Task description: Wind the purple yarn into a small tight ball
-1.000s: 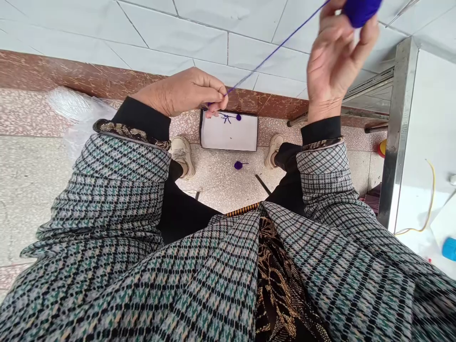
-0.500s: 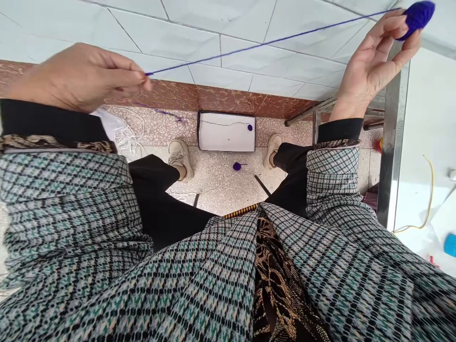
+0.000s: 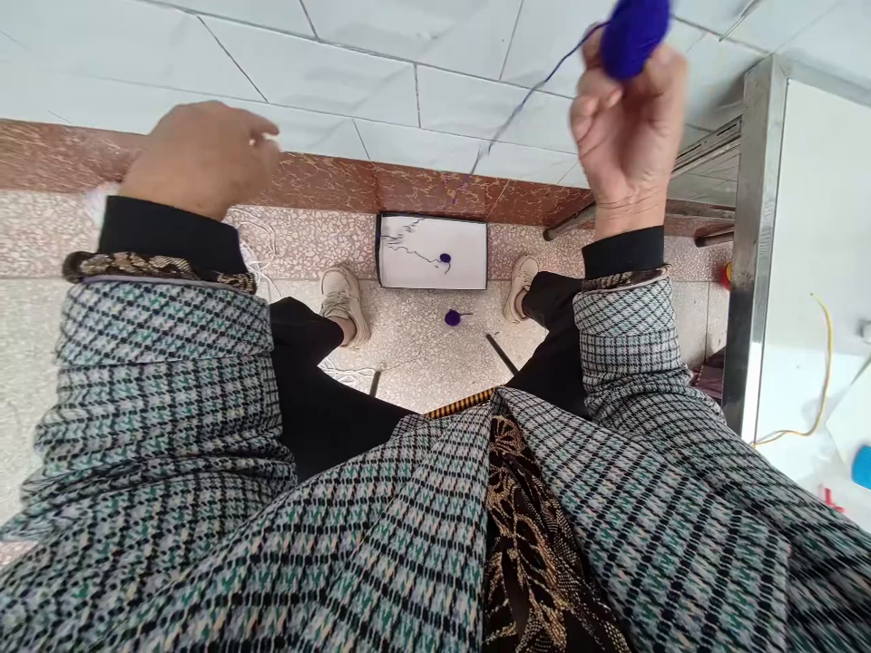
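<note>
My right hand, raised at the upper right, grips a ball of purple yarn; the ball runs past the picture's top edge. A slack yarn strand trails from it down to the left, its lower stretch blurred. Over at the upper left, my left hand is loosely curled and slightly blurred, a small gap showing between forefinger and thumb. No yarn is visible in it. Below and between the hands, a shallow white box with dark sides holds a small purple ball and thin dark strands.
Another small purple yarn ball lies on the speckled floor between my shoes. Whitish cord lies by the left shoe. A metal-framed white table stands at right, with a yellow cord on it. A tiled wall rises ahead.
The yarn was pulled taut between both hands; now it hangs slack, apart from my left hand. My right hand has come back leftward with the ball. The small ball in the box has shifted left.
</note>
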Motion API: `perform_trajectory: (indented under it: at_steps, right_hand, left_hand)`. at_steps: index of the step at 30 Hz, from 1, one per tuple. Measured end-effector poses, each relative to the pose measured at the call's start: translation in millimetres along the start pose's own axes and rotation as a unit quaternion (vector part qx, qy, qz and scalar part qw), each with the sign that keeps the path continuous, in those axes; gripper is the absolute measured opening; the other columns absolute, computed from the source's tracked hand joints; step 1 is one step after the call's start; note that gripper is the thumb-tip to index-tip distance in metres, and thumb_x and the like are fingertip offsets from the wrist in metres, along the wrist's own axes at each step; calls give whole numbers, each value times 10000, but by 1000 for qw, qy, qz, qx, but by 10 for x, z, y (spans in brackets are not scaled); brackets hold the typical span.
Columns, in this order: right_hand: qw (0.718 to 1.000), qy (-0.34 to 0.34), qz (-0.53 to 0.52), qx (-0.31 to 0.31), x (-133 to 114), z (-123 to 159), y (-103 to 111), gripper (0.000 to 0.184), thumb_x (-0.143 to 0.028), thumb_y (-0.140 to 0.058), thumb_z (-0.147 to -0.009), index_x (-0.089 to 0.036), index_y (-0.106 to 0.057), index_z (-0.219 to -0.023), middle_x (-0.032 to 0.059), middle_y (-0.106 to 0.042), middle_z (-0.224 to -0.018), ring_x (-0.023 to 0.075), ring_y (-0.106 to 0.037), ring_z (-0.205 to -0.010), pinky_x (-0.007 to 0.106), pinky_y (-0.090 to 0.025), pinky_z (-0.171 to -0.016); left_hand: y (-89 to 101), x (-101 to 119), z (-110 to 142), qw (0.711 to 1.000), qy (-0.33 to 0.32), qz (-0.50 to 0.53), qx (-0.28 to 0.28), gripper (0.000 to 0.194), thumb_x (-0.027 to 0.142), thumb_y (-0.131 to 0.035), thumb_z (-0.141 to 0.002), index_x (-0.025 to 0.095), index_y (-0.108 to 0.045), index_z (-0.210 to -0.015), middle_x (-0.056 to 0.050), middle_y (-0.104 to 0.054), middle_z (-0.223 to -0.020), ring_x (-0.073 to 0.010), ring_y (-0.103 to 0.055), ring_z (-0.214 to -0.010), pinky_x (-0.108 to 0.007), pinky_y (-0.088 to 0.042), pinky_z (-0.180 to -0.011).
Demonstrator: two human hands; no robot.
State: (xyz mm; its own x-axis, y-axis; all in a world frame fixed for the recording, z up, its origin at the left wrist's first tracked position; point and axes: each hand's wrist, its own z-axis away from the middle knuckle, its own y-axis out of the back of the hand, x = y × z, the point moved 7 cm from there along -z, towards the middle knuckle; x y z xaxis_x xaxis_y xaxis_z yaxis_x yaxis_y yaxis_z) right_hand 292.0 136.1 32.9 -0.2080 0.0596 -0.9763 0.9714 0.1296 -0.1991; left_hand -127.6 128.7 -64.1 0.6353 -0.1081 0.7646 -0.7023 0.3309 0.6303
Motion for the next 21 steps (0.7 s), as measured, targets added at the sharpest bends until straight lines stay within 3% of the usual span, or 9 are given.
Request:
perform_trajectory:
  at_steps: [1, 2, 4, 5, 8, 11, 14, 18, 21]
  right_hand:
    - [998, -45, -25, -28, 98, 65, -190, 96, -313, -715, -1017, -298, -640, -1075, -2, -688, -1129, 132, -548, -805, 178, -648, -831]
    - [997, -65, -42, -21, 167, 123, -332, 212, -232, -703, -937, -275, -628, -1131, -9, -635, -954, 140, -496, -694, 189, -617, -687]
    - [987, -128, -46, -85, 342, 230, -678, 266, -195, -709, -940, -232, -599, -1179, -22, -595, -866, 127, -500, -661, 199, -598, -681]
    - [982, -147, -52, -109, 416, 266, -810, 274, -189, -705, -940, -216, -589, -1186, -34, -562, -822, 125, -497, -643, 210, -603, -691]
    - [974, -176, -48, -135, 591, 294, -1019, 313, -238, -758, -873, -253, -595, -1139, -35, -577, -824, 139, -547, -658, 245, -626, -746]
    - [976, -193, -4, -101, 682, 265, -1024, 330, -291, -760, -749, -318, -642, -1056, -20, -615, -839, 180, -622, -712, 270, -619, -736]
    - [977, -197, 28, -73, 669, 259, -1007, 320, -337, -720, -735, -345, -678, -1052, -9, -606, -819, 208, -658, -765, 290, -619, -744]
    - [977, -198, 44, -60, 622, 281, -1008, 341, -368, -717, -734, -352, -680, -1073, 12, -627, -872, 234, -671, -860, 312, -642, -821]
    - [979, -201, 5, -45, 640, 262, -984, 328, -371, -721, -746, -349, -663, -1069, 23, -673, -988, 231, -677, -921, 312, -649, -916]
  left_hand:
    - [14, 165, 3, 994, 58, -36, 88, 278, 373, -738, -820, 260, -858, -1044, -64, -896, -1137, -426, -593, -1554, -566, -298, -1448]
    - [-25, 375, 15, 986, 79, -23, 147, 424, 429, -718, -857, 191, -875, -1171, -89, -881, -1296, -418, -682, -1457, -561, -405, -1400]
    - [-265, 868, -24, 984, 9, 82, 157, 564, 467, -746, -900, 159, -836, -1364, -80, -857, -1401, -347, -735, -1400, -499, -493, -1357]
    - [-352, 1079, -38, 971, -39, 155, 177, 556, 447, -785, -861, 143, -845, -1322, -98, -874, -1349, -344, -764, -1365, -488, -515, -1340]
    - [-694, 1455, -139, 932, -107, 328, 108, 488, 430, -814, -839, 163, -833, -1247, -124, -861, -1352, -341, -777, -1385, -495, -560, -1306]
    - [-928, 1561, -206, 919, -89, 382, 29, 408, 529, -741, -895, 260, -816, -1193, -73, -833, -1367, -348, -776, -1368, -546, -617, -1234]
    - [-1018, 1554, -208, 916, -44, 398, 0, 284, 546, -743, -888, 326, -762, -1066, -43, -832, -1238, -309, -825, -1045, -532, -689, -1057]
    - [-1015, 1520, -203, 929, -12, 369, 32, 193, 434, -706, -907, 273, -678, -1011, -34, -805, -1009, -171, -647, -671, -386, -626, -712]
    - [-960, 1449, -219, 952, 18, 292, 85, 39, 318, -672, -936, 283, -669, -953, 22, -665, -773, -144, -456, -583, -337, -487, -624]
